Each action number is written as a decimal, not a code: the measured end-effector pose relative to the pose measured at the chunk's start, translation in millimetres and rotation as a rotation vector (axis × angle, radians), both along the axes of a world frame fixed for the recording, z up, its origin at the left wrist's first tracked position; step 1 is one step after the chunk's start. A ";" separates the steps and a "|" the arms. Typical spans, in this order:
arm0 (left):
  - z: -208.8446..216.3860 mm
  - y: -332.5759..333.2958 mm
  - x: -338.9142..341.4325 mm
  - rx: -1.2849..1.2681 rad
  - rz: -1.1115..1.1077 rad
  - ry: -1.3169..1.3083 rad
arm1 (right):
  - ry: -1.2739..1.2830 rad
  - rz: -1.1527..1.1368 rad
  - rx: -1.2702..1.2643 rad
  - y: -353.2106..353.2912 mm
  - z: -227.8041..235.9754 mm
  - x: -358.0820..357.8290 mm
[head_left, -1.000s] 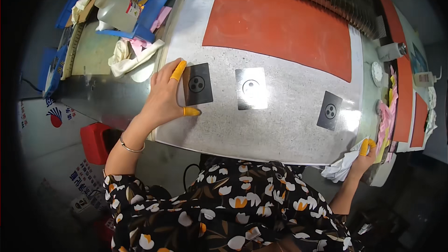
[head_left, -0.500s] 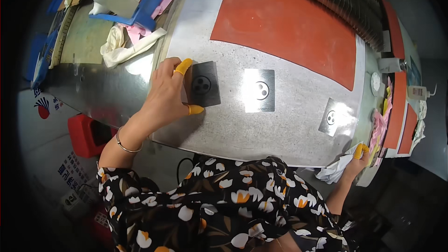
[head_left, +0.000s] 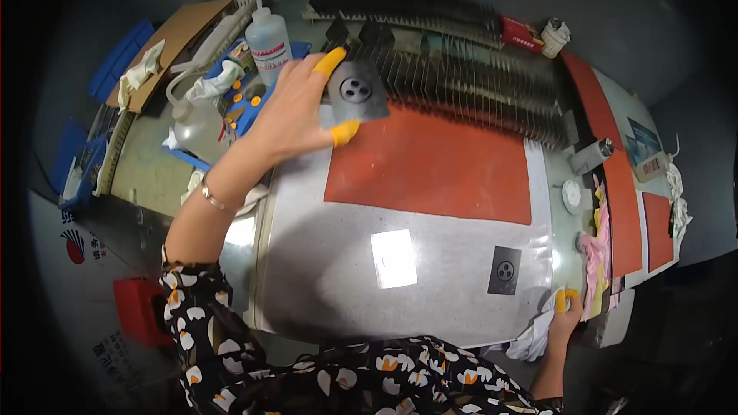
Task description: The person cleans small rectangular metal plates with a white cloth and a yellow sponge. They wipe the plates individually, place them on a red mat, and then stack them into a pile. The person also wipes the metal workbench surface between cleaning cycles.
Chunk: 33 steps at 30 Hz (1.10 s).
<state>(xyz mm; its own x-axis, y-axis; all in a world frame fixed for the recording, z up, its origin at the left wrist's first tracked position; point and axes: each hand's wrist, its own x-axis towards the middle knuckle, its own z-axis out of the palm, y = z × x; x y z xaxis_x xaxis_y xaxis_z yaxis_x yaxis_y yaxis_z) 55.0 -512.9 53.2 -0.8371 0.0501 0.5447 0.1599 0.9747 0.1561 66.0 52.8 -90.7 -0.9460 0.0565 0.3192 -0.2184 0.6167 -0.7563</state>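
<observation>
Between thumb and finger, both in yellow finger cots, my left hand [head_left: 296,107] grips a dark metal plate [head_left: 358,91] by its edges. The plate bears a round mark with three dots and is lifted in front of the rack of upright plates [head_left: 469,84]. My right hand [head_left: 567,315], also with yellow finger cots, is closed on a white cloth [head_left: 534,336] at the table's near right edge. A second plate [head_left: 394,259], bright with glare, lies mid-table. To its right lies a third, darker plate [head_left: 504,270] with the same round mark.
A red-orange mat [head_left: 438,169] covers the far part of the grey work surface [head_left: 323,284]. Squeeze bottles [head_left: 269,42] and a blue tray [head_left: 250,111] stand at the left. A small white dish [head_left: 571,196], a spray can [head_left: 590,157] and pink cloths [head_left: 593,257] are on the right.
My left hand has lifted the metal plate off the grey surface and carried it away to the rack. The view has tilted up. My right hand still holds the white cloth.
</observation>
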 end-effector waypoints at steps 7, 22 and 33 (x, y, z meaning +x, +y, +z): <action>29.7 -13.6 -230.6 -0.297 0.035 -0.283 | -0.068 0.002 -0.163 -2.2 1.6 3.5; 0.3 19.1 -300.2 -0.324 -0.173 -0.601 | -0.148 -0.142 0.031 8.2 4.5 7.8; -57.3 188.6 -17.2 -0.033 -0.463 -0.455 | -0.105 -0.006 -0.303 0.0 12.2 5.2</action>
